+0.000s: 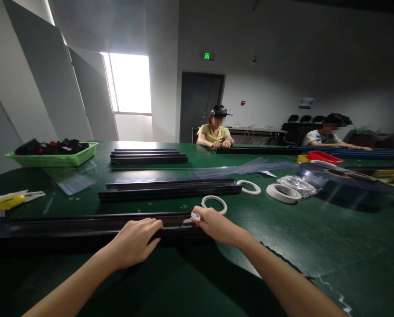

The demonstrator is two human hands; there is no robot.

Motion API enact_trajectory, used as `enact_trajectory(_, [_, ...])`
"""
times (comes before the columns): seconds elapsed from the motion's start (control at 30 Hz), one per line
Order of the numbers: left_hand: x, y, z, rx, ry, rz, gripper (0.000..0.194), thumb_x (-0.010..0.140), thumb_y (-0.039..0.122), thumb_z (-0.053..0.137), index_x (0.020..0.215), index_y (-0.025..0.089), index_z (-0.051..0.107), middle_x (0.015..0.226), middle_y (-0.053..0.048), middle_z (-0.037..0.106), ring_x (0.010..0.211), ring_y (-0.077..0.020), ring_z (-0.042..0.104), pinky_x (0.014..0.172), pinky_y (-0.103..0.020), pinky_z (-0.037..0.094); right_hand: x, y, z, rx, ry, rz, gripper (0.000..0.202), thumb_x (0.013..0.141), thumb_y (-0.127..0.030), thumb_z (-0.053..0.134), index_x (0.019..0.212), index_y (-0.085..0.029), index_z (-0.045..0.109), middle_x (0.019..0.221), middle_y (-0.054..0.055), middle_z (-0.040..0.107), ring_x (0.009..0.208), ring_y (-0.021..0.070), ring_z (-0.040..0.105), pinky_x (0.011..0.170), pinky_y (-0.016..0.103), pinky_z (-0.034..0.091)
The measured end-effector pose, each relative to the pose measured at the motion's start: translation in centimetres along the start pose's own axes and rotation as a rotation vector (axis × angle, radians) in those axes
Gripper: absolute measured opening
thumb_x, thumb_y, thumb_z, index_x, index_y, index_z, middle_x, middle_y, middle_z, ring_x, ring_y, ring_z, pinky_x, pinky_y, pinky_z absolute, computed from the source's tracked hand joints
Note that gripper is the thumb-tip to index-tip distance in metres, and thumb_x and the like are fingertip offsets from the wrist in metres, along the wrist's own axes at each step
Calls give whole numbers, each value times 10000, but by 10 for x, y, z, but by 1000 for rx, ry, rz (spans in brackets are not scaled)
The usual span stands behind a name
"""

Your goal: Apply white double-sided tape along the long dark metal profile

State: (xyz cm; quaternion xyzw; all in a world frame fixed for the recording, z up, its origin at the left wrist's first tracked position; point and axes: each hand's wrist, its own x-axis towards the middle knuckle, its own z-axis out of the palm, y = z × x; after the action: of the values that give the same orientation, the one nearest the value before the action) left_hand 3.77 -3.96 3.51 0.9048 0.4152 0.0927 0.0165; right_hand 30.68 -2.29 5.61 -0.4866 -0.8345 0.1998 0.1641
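A long black channel-shaped strip lies across the table in front of me. My left hand is closed over its near edge, fingers on top and thumb at the front side. Near the strip's right end, my right hand pinches a small white piece between thumb and fingers. A whitish sliver in the channel runs up to that piece; whether the two are joined I cannot tell. Just beyond my right hand lies a roll of white tape, flat on the table.
More black strips lie ahead. A green basket of dark parts stands far left. To the right are tape rolls, a large roll of clear film and a red tray. Two people sit across the table.
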Motion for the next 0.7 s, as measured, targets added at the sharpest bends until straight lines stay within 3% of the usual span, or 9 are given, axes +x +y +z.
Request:
enact_trajectory(0.37, [-2,0,-2,11,-10,-63,126,829,295,459,901,229,540,907,-19,668,818,-201,615,683,-302,404,2,5,5,-42,4,18,192,927,-339,451,853,-183,534,733,14,585,642,127,515,563,228,295])
enact_trajectory(0.7, [0,2,4,46,24,-4,194,844,261,459,1009,235,558,957,-34,664,889,-211,615,749,-319,442,2,1,3,-40,-13,-4,154,920,-242,421,813,-181,514,714,15,582,640,118,524,560,223,282])
